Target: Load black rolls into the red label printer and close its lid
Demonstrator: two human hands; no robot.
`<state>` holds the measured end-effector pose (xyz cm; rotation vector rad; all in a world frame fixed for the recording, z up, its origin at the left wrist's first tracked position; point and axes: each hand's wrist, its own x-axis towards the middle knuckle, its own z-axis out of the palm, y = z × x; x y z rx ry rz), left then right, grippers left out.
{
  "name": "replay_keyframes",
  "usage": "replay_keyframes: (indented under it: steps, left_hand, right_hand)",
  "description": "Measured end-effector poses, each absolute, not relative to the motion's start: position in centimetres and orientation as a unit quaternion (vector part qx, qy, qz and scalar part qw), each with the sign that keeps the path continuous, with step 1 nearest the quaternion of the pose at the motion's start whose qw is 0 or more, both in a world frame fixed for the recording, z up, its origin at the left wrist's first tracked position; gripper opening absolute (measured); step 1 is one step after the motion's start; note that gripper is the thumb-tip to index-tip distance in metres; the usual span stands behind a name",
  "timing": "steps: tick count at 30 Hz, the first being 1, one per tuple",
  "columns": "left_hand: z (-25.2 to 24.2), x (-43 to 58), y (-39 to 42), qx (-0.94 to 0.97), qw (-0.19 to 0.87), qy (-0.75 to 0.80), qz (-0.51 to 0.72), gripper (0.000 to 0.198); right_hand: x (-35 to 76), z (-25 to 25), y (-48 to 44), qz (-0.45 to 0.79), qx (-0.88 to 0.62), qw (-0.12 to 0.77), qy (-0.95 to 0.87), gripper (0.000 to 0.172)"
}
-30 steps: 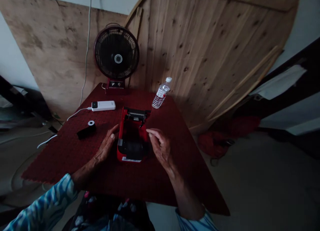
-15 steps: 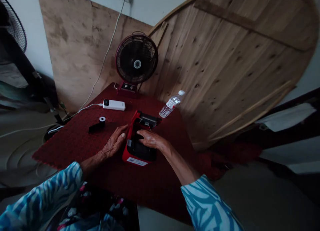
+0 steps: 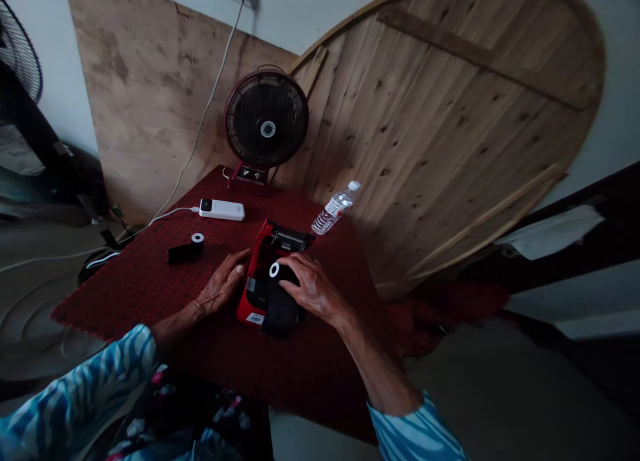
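Note:
A red and black printer (image 3: 253, 274) stands on the table with its inside uncovered. My right hand (image 3: 315, 291) grips a ribbon roll (image 3: 280, 308), black with a white core, between thumb and fingers above the printer. A loose black length of the ribbon hangs down over the printer's near end. My left hand (image 3: 223, 284) lies open along the printer's left side, fingers stretched out, its fingertips at the red casing. Another black ribbon roll (image 3: 187, 250) with a white core rests on the table to the left, partly unrolled.
A white power bank (image 3: 221, 210) with a cable lies behind the left hand. Beyond the printer a clear water bottle (image 3: 333, 211) stands on the red table (image 3: 140, 274). A fan (image 3: 265, 124) is at the back, and a round wooden board (image 3: 425, 134) leans against the wall.
My right hand has come up out of the printer with the ribbon roll, its loose end trailing. My left hand stays beside the casing. The view has shifted slightly.

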<state>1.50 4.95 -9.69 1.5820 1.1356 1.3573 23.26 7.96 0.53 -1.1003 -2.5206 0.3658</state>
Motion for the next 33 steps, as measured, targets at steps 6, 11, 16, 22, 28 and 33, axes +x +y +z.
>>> replay_keyframes:
  steps: [6,11,16,22,28,33]
  left_hand:
    - [-9.5,1.5,5.0,0.604,0.390,0.439,0.539,0.057]
    - [-9.7,1.3,5.2,0.608,0.388,0.441,0.534,0.058]
    - [-9.8,1.3,5.2,0.632,0.332,0.465,0.524,0.055]
    - [-8.7,0.8,4.3,0.653,0.254,0.482,0.526,0.045]
    - [-6.9,-6.1,3.7,0.533,0.118,0.572,0.612,0.039]
    - [-6.6,-12.6,5.6,0.503,0.163,0.633,0.566,0.043]
  right_hand:
    - [29.2,-1.8,7.6,0.193,-0.509,0.459,-0.702,0.033]
    - [32.9,-8.4,11.0,0.250,-0.571,0.512,-0.591,0.063]
    - [33.6,-13.3,11.9,0.227,-0.590,0.510,-0.583,0.053]
    - [33.9,-14.9,12.1,0.236,-0.579,0.515,-0.587,0.064]
    - [34.8,-14.4,11.5,0.270,-0.558,0.506,-0.600,0.078]
    - [35.4,-14.0,10.8,0.356,-0.553,0.491,-0.572,0.075]
